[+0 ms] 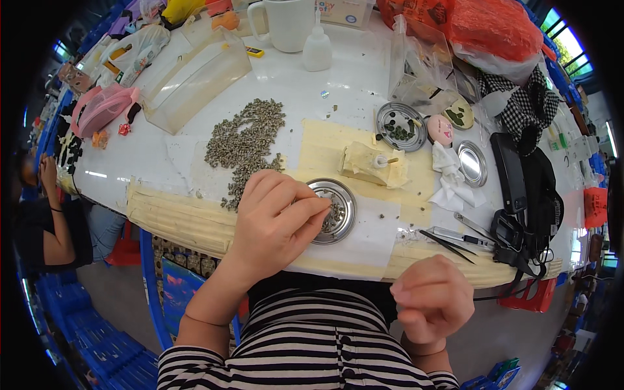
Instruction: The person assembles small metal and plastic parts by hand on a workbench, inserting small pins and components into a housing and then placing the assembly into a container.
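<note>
My left hand [274, 218] is over the left side of a small round metal dish [351, 209]. Its thumb and forefinger are pinched together, and whatever they hold is too small to make out. Small metal-coloured pieces [337, 212] lie in the dish. Beside that hand, a large heap of similar small pieces [247, 135] spreads over the table. My right hand [437, 300] is raised at the table's front edge, its fingers curled in; anything between them cannot be made out. Beyond the dish stands a tape-wrapped block [364, 164] with a small peg on top.
Tweezers [448, 244] and a cutter knife [458, 236] lie at the right, near a black bag [530, 195]. Another metal dish [416, 141] holds dark pieces. A white squeeze bottle [317, 51] and a mug [290, 26] stand at the back. Another person's arm [57, 221] shows far left.
</note>
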Available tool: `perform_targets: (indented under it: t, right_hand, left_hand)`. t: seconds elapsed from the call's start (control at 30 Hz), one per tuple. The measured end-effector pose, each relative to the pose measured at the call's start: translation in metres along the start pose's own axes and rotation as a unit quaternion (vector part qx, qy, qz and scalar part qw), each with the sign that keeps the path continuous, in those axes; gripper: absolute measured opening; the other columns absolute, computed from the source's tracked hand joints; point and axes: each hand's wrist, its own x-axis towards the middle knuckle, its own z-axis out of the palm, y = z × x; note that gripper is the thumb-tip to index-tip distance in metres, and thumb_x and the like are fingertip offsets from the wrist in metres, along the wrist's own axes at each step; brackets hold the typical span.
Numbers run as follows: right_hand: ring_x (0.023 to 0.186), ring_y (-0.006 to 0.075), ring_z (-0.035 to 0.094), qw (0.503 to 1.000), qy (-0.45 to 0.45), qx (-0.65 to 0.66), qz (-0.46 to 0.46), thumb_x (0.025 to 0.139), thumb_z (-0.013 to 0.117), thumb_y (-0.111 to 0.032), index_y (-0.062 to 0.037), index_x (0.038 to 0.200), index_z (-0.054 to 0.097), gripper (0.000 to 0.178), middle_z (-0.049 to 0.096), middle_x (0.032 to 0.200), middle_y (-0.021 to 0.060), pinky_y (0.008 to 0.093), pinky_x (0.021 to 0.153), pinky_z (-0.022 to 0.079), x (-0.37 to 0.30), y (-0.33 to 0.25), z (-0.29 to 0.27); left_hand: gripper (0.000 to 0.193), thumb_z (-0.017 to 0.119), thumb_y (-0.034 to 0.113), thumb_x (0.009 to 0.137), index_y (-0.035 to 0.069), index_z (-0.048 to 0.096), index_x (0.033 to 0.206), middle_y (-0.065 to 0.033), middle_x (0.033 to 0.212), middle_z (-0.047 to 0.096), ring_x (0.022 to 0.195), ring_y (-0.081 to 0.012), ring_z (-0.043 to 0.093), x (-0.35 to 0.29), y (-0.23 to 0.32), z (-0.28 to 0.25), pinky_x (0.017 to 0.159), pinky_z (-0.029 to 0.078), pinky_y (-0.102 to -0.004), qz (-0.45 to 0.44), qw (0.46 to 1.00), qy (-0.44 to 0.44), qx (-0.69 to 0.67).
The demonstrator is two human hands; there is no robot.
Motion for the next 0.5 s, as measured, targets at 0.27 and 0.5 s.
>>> perform_targets:
  t: [0.27,0.5]
  right_hand:
    - [0.053,0.0091,0.052,0.903,0.169,0.042,-0.392,0.082,0.068,-0.010,-0.0057,0.071,0.066,0.011,0.061,0.066,-0.0001,0.0230,0.050,0.040,0.021,-0.058,-0.004]
    - [0.040,0.0061,0.042,0.869,0.101,0.078,-0.477,0.069,0.066,-0.005,-0.0089,0.058,0.055,0.016,0.049,0.049,-0.0056,0.0200,0.043,0.032,0.034,-0.065,-0.010]
  left_hand:
    - [0.017,0.074,0.005,0.076,0.007,0.070,0.093,-0.0022,0.083,0.060,0.080,-0.0209,0.057,0.006,0.001,-0.009,0.083,0.044,-0.0373,0.012,0.996,-0.052,0.074]
    - [0.022,0.076,0.004,0.075,0.005,0.072,0.097,-0.0052,0.087,0.063,0.080,-0.0222,0.059,-0.005,0.001,-0.052,0.079,0.045,-0.0340,-0.070,0.996,-0.008,0.045]
